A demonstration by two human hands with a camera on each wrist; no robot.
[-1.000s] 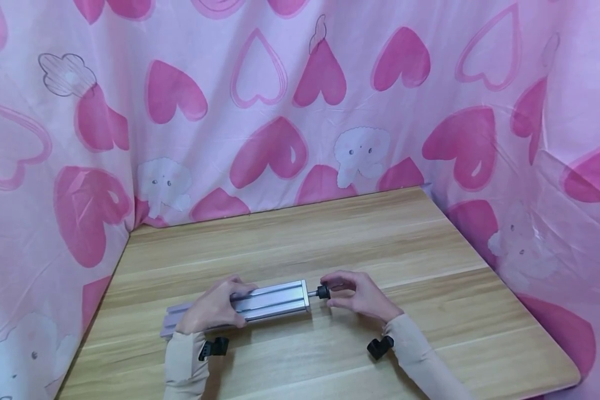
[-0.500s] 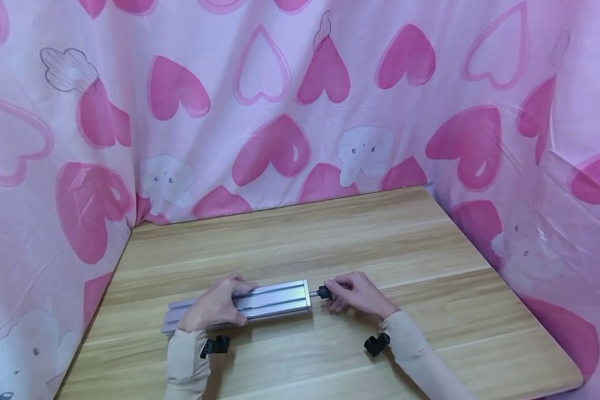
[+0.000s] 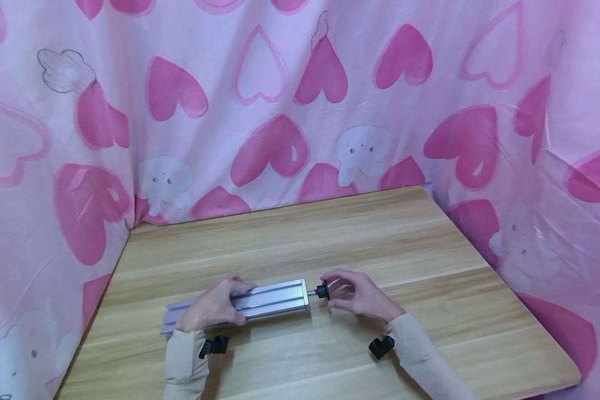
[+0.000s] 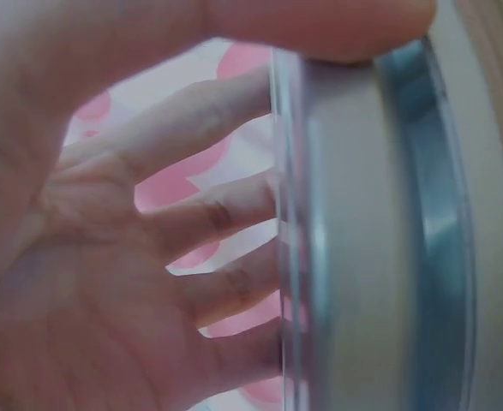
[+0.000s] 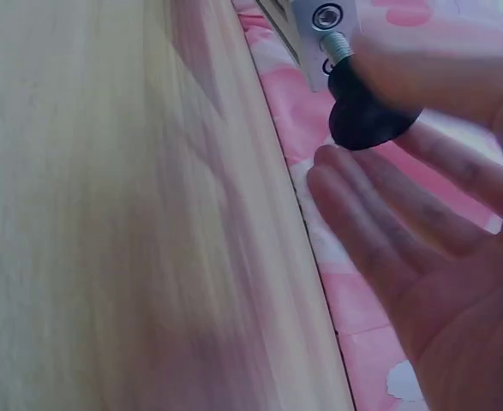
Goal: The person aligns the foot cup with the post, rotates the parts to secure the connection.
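Observation:
A silver aluminium extrusion [image 3: 275, 298] with long grooves lies across the front part of the table. My left hand [image 3: 212, 305] grips it across its width, thumb on the near side and fingers on the far one; the left wrist view shows the thumb [image 4: 337, 30] along its edge. From the extrusion's right end plate [image 5: 313, 38] sticks a threaded stud [image 5: 338, 47] with a black levelling foot [image 5: 367, 111] on it. My right hand [image 3: 362, 294] holds this foot between thumb and index finger, the other fingers reaching out below it in the right wrist view.
Beneath lies a wood-grain table [image 3: 380, 233]. A pink curtain [image 3: 280, 66] printed with hearts hangs behind it and along both sides. Black camera mounts [image 3: 381, 347] sit on both wrists.
The right hand's fingers closed in on the foot half a second ago, with the hand turned, and have now spread wider around it again. The left hand and the extrusion stay put.

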